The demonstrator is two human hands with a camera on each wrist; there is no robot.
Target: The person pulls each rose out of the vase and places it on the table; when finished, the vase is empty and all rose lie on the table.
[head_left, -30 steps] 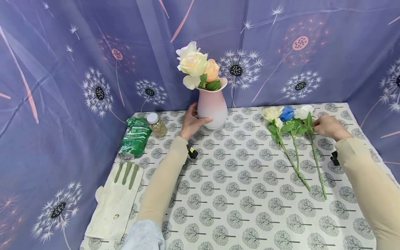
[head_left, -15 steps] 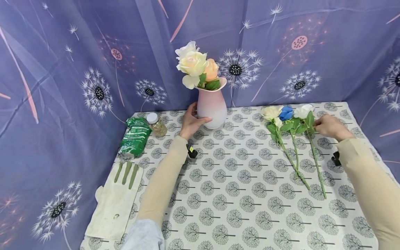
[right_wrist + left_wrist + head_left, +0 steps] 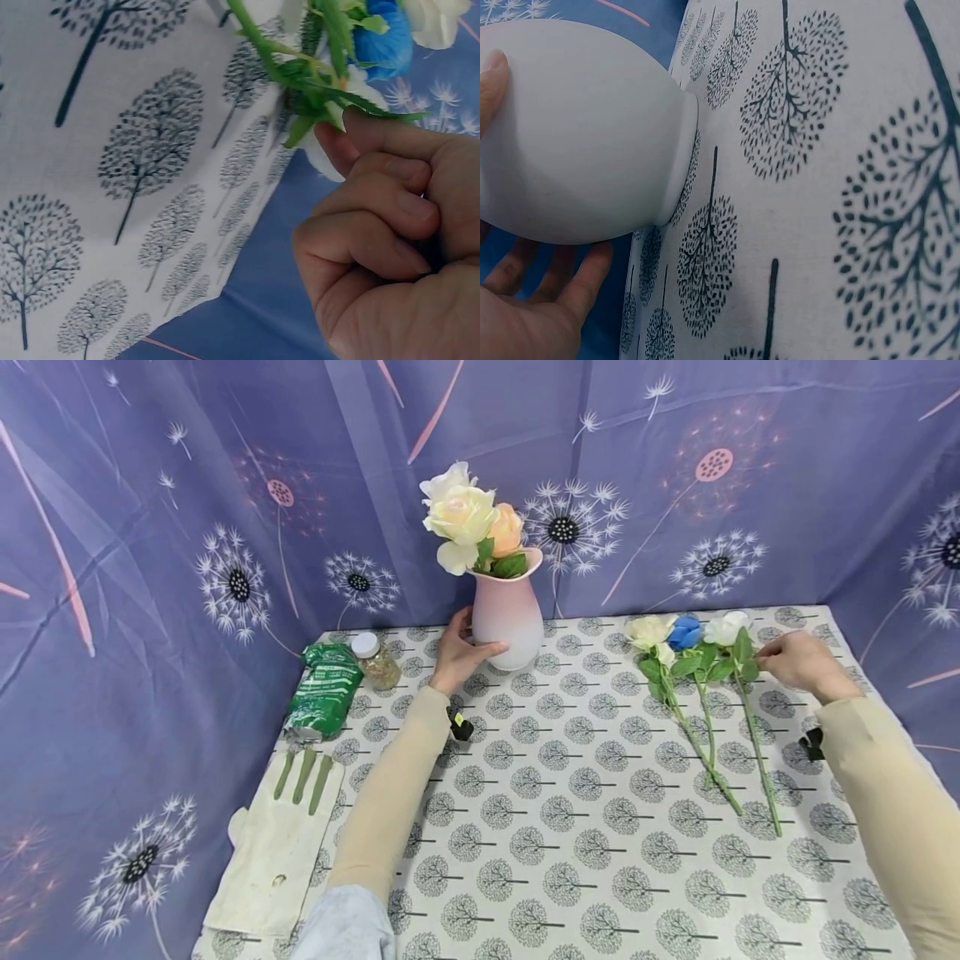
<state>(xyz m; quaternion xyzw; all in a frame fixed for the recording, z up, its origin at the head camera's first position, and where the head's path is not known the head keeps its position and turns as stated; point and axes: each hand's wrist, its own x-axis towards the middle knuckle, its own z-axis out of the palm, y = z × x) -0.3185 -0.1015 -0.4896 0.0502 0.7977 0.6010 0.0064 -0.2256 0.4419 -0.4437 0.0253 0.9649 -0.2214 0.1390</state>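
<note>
My left hand holds the pink-to-white vase low on its side, thumb in front and the other fingers behind. Cream, white and peach roses stand in the vase. In the left wrist view, fingertips touch the vase's pale lower body. At the right, my right hand pinches a green leaf between thumb and index finger, the other fingers curled in. That leaf belongs to the white rose lying on the cloth. Beside it lie a blue rose and a cream rose.
On the left are a green packet, a white-lidded jar of small dry bits, and white gloves with green stripes. A tree-print cloth covers the table. Purple dandelion-print curtains hang behind and at the sides.
My right hand has shifted slightly to the right, and more of the leaves beside its fingertips shows now. My left hand and the vase stay in place.
</note>
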